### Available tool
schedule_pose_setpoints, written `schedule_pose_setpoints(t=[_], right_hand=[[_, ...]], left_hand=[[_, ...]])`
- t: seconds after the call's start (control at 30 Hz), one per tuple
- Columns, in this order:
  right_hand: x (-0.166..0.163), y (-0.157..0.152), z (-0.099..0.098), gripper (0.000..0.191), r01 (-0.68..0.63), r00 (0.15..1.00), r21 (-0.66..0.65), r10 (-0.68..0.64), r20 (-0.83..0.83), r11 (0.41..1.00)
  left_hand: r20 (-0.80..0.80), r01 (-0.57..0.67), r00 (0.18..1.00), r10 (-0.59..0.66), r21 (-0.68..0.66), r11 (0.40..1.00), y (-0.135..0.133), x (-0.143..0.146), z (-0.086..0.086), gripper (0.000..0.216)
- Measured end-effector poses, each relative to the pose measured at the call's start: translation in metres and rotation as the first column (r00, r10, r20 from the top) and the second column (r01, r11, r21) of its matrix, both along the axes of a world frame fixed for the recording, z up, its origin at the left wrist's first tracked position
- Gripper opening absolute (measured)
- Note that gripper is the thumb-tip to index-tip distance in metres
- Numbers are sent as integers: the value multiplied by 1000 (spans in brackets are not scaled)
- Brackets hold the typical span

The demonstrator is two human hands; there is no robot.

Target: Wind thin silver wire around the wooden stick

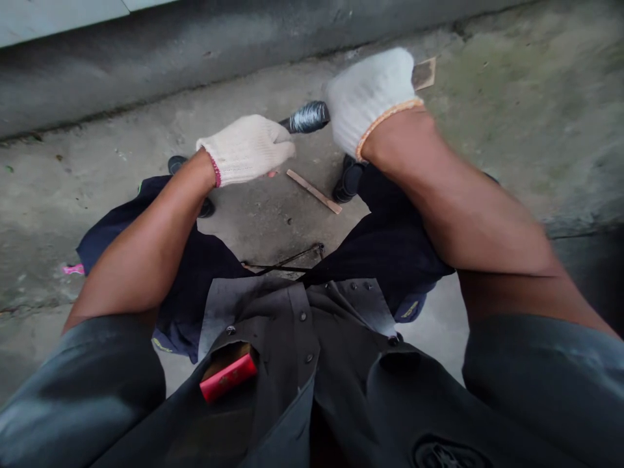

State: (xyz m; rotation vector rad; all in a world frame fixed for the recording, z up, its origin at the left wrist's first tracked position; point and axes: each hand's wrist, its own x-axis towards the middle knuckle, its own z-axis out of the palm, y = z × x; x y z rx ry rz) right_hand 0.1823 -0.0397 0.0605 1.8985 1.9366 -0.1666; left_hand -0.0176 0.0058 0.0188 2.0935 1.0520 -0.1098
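My left hand [248, 151], in a white knit glove with a red cuff, is closed around the dark end of a spool of thread [309, 117]. Shiny blue-grey strand, thread or fine wire, is wound thickly on it, and it points to the right. Close by its far end is my right hand [374, 91], in a white glove with an orange cuff. That hand is slightly blurred and curled like a fist, its fingers turned away from view. Whether it touches the spool or grips a strand is hidden.
A thin wooden strip [314, 192] lies on the concrete floor between my feet. Nearer my body is a thin metal frame [287, 261], perhaps a saw. A flat brown piece [425, 73] shows beyond my right hand. A concrete ledge [195, 55] runs along the far side.
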Motion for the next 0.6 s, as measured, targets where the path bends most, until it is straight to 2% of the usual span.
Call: schedule_pose_setpoints(t=[0.1, 0.27, 0.43, 0.6], right_hand=[[-5, -7, 7, 47, -47, 998, -45, 49, 34, 998], [2, -9, 17, 33, -122, 991, -163, 129, 29, 979], [27, 2, 10, 17, -260, 964, -322, 225, -142, 910], [39, 6, 4, 15, -351, 919, -356, 245, -310, 866]], left_hand=[[-35, 44, 999, -41, 91, 995, 10, -5, -3, 34], [19, 45, 999, -46, 57, 997, 20, -16, 0, 28], [45, 83, 995, -85, 52, 995, 20, -19, 6, 31], [54, 60, 997, -60, 8, 998, 15, -18, 15, 28]])
